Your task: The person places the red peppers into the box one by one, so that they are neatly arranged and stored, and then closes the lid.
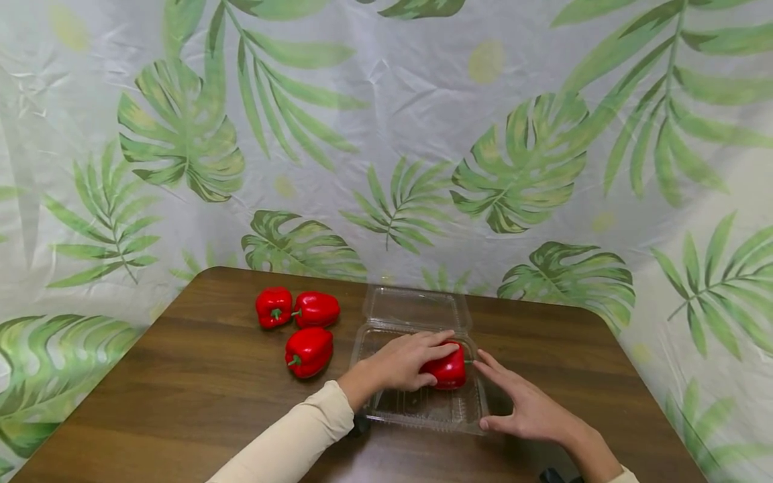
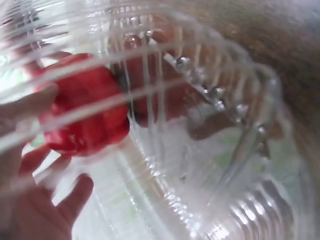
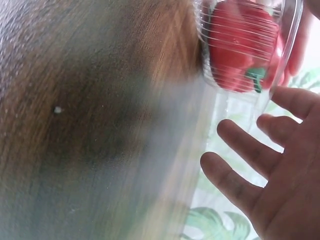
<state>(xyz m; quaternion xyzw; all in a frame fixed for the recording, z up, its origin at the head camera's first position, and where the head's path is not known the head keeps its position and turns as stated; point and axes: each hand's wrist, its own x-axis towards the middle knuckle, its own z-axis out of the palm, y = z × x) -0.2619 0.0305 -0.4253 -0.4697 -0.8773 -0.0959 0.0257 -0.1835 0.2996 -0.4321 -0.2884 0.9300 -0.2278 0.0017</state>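
Note:
A red bell pepper [image 1: 448, 373] with a green stem lies inside the base of a clear plastic clamshell container [image 1: 410, 410]. My left hand [image 1: 403, 361] grips this pepper from above, thumb on its near side and fingers over its top. In the left wrist view, the pepper [image 2: 87, 112] shows blurred through the ribbed plastic. My right hand [image 1: 531, 402] is at the container's right edge, fingers extended and spread. In the right wrist view, its forefinger tip meets the rim, and the pepper's stem [image 3: 256, 75] shows through the side wall.
The container's hinged lid [image 1: 417, 307] stands raised behind its base. Left of it on the brown wooden table [image 1: 199, 376] lie three more red bell peppers: one at the back left [image 1: 274, 302], one beside it [image 1: 320, 309], one nearer [image 1: 311, 349]. A leaf-patterned curtain [image 1: 417, 134] hangs behind.

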